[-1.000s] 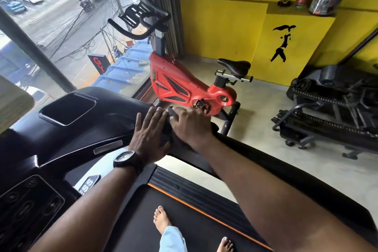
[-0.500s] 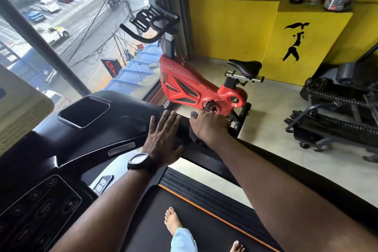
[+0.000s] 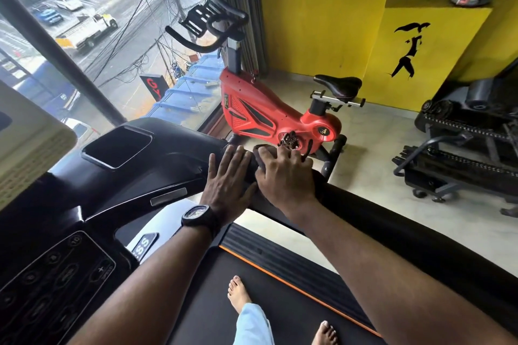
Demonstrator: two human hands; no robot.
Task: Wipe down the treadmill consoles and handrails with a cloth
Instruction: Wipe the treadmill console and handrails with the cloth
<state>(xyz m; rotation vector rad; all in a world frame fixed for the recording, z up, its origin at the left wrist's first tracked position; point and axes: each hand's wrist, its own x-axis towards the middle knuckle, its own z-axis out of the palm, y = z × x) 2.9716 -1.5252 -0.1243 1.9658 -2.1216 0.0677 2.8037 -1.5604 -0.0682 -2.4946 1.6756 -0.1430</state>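
The person's bare feet [image 3: 238, 293] stand on the black treadmill belt [image 3: 294, 297]. Farther up the black padded handrail [image 3: 392, 218], the right hand [image 3: 284, 176] curls over a dark grey cloth [image 3: 258, 161], as it did before. The left hand [image 3: 228, 179] lies flat beside it on the end of the glossy black console [image 3: 140, 173], with its fingers straight and less spread than half a second ago. A red exercise bike [image 3: 252, 112] stands beyond.

Bright daylight from the window [image 3: 106, 36], wide-angle bending at edges, slight softness.
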